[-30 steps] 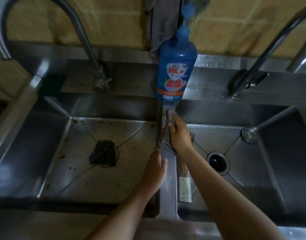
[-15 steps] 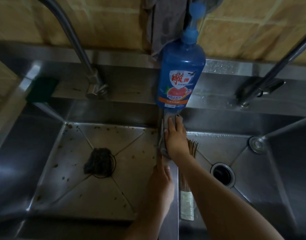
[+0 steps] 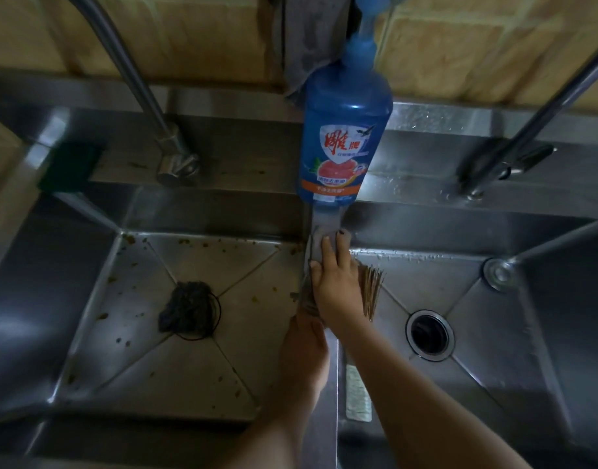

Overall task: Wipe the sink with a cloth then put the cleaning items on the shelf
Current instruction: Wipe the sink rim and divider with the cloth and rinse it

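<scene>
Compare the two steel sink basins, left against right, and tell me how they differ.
The left stainless steel basin has brown food scraps on its floor; the right stainless steel basin shows none. A dark scouring wad covers the left basin's drain; the right basin's round drain is open. A bamboo whisk brush lies only in the right basin. Both have creased floors.

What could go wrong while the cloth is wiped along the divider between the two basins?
The right hand presses the cloth just short of the detergent bottle; a longer stroke might tip it over. The dark scourer lies over the left drain, so rinsed food scraps could collect there.
</scene>
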